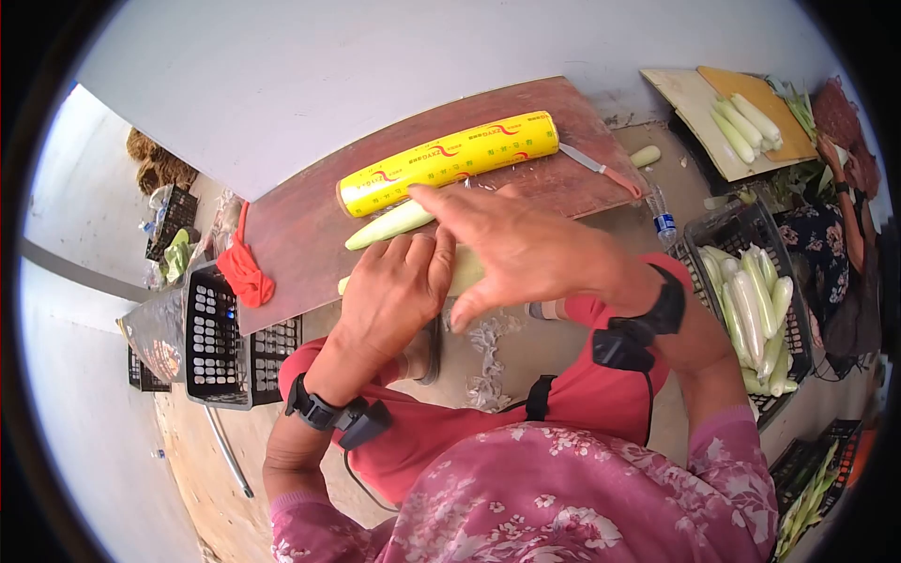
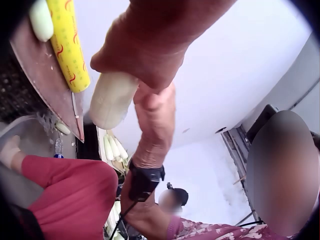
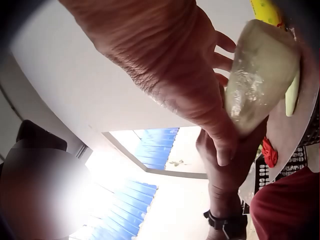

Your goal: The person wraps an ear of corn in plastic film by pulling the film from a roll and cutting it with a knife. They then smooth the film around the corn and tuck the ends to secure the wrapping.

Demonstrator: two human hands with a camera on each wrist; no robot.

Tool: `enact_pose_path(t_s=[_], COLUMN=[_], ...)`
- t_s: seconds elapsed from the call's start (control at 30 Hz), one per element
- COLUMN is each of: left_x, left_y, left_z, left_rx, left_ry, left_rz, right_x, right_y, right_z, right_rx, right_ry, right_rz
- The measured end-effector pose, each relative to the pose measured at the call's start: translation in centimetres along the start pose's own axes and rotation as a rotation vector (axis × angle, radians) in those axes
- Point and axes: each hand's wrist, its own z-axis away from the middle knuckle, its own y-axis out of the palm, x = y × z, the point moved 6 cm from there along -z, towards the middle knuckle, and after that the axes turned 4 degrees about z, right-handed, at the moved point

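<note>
A pale green zucchini (image 1: 465, 272) is held over the near edge of the board, and clear film glistens on it in the right wrist view. My left hand (image 1: 392, 286) curls its fingers round one end. Beside it, my right hand (image 1: 540, 246) spreads its straight fingers and thumb along the zucchini (image 3: 265, 70), overlapping its far side. Both hands hide much of it in the head view. On the red-brown board (image 1: 310, 202) lies a second zucchini (image 1: 389, 225). Behind that rests a yellow printed roll of cling film (image 1: 450, 164).
Right of the roll is a knife (image 1: 601, 169) with a pink handle. A red cloth (image 1: 246, 267) hangs over the board's left edge beside a black crate (image 1: 218, 333). Another crate (image 1: 798, 347) with several zucchinis stands at right, near a water bottle (image 1: 663, 223).
</note>
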Motion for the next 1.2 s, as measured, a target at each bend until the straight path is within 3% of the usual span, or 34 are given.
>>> enact_pose_path(t_s=[0.1,0.2,0.3,0.4,0.5,0.6,0.77,0.87,1.07,1.17,1.2], left_x=[0.1,0.6,0.5,0.4,0.2,0.0,0.1,0.7,7.5,8.4,7.7], left_y=[-0.7,-0.8,-0.8,-0.7,-0.7,-0.5,-0.2,-0.3,4.2,1.8,0.4], left_z=[-0.1,0.5,0.6,0.5,0.6,0.1,0.3,0.7,7.5,5.5,3.9], left_rx=[-0.011,-0.031,-0.106,-0.16,-0.179,-0.158,-0.042,-0.021,0.412,0.112,0.017], left_ry=[-0.013,-0.004,0.03,0.072,0.083,0.036,-0.059,-0.213,-0.576,-0.63,-0.605], left_rz=[0.004,-0.035,-0.039,-0.037,-0.015,0.021,0.129,0.395,0.401,0.474,0.648], right_x=[-0.8,-1.8,-2.3,-3.2,-3.6,-3.5,-3.1,-2.6,-4.2,-4.3,-4.1], right_y=[2.6,3.1,3.0,3.1,2.7,2.4,1.3,-0.1,-3.5,-3.2,-3.0], right_z=[-0.3,0.3,1.2,2.2,3.6,4.5,5.3,6.0,8.0,8.1,8.1], right_rx=[0.333,0.269,0.367,0.149,0.315,0.489,0.347,0.2,0.12,0.117,0.125], right_ry=[0.16,0.094,0.16,-0.041,0.159,0.377,0.281,0.144,0.075,0.053,0.043], right_rz=[-0.371,-0.381,-0.33,-0.484,-0.545,-0.406,-0.303,-0.097,0.173,0.219,0.225])
